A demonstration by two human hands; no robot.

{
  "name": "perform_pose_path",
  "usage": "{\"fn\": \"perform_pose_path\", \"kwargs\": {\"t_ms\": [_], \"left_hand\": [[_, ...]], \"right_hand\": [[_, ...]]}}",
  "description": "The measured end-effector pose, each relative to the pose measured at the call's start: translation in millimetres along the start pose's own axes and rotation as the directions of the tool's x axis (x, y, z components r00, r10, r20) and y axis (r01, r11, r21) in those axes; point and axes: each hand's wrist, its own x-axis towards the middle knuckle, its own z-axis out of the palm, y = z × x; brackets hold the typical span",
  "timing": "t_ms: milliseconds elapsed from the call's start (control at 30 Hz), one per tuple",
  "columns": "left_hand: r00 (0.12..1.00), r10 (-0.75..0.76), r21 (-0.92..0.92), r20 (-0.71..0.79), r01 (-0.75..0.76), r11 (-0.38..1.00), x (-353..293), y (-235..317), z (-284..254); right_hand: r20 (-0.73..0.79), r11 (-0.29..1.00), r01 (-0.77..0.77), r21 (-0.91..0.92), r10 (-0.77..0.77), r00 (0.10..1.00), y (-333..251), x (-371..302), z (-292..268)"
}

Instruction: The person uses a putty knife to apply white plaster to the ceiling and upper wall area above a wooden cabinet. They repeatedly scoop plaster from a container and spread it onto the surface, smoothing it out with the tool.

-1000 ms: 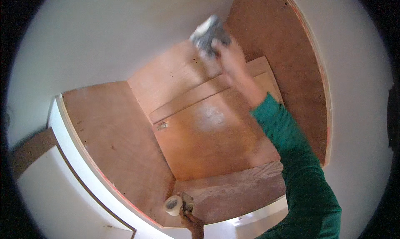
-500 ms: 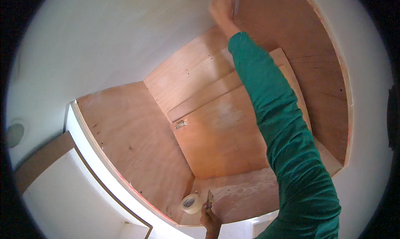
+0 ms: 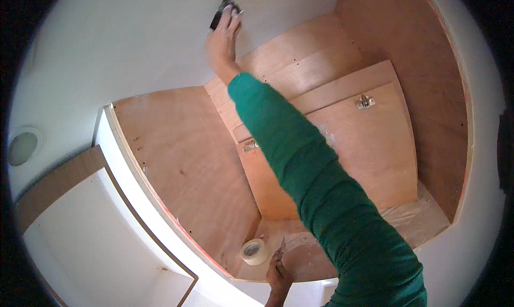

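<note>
Holding dark tool (image 3: pixel 219 13) in right hand (image 3: pixel 222 39); blade (image 3: pixel 282 245) in left hand (image 3: pixel 278 275).

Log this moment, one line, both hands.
right hand: holds dark tool near ceiling, contact unclear | left hand: holds blade | tape roll: beside left hand, on cabinet floor

So the cupboard (image 3: pixel 179 173) sits under the ceiling (image 3: pixel 134 50). Inside, a panel (image 3: pixel 380 157) leans at the back with another board (image 3: pixel 342 95) behind it, hinges (image 3: pixel 366 102) at its upper corners. Tape roll's (image 3: pixel 258 259) on the cupboard floor, front left, left hand (image 3: pixel 279 277) just right of it. Right hand (image 3: pixel 222 43) is up by the ceiling, arm crossing in front of the panel. Round fixture (image 3: pixel 23 148) is off to the far left.
</note>
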Motion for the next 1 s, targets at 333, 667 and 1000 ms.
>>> {"fn": "perform_pose_path", "kwargs": {"t_ms": [333,667,1000], "left_hand": [[0.993,-0.104,-0.229,-0.057,0.089,0.969,-21,-43,3],[0.998,0.042,-0.151,-0.043,-0.048,0.987,-7,-13,-3],[0.995,0.099,-0.042,-0.007,-0.099,0.994,-1,-1,-4]], "right_hand": [[0.178,0.992,0.072,-0.099,-0.054,0.983,41,37,-108],[-0.097,0.985,0.128,-0.116,-0.139,0.985,112,168,-143],[-0.063,0.993,0.114,-0.038,-0.116,0.991,15,16,-22]]}}
